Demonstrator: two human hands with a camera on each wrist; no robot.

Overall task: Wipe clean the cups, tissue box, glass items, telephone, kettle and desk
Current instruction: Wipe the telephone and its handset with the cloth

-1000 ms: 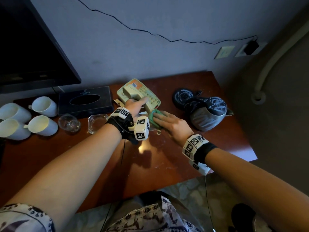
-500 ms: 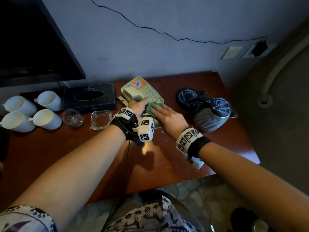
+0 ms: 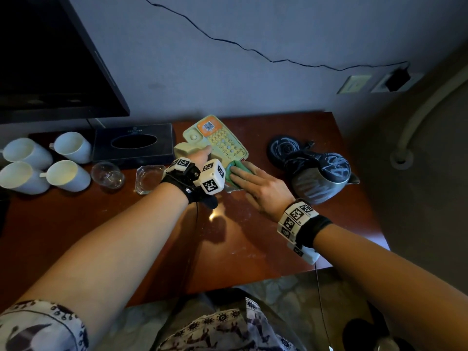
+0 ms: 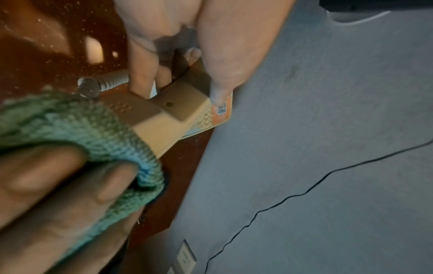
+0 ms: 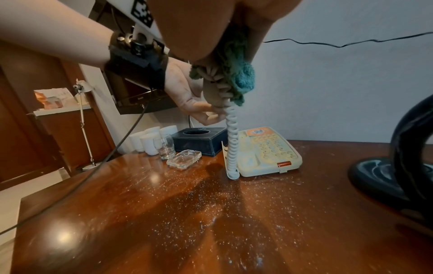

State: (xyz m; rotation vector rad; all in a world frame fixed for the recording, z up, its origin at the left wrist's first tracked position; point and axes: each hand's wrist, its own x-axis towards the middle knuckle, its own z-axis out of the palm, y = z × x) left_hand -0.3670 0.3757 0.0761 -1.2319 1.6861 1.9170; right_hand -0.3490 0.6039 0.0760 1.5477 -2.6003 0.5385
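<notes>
Farthest out past the left hand [image 3: 202, 158] stand four white cups [image 3: 45, 164], then a dark tissue box [image 3: 134, 145], with a glass [image 3: 107, 174] and a glass ashtray [image 3: 149, 178] just beside that wrist. The left hand grips the handset [image 3: 187, 149], lifted off the phone [image 3: 217, 140] – the coiled cord [image 5: 232, 140] hangs down to the desk [image 3: 253, 239]. The right hand [image 3: 263, 186] clasps a green cloth [image 3: 234, 171] against the handset's near end. Beyond the right hand sits the kettle [image 3: 321, 178] – beside its round base [image 3: 285, 149].
</notes>
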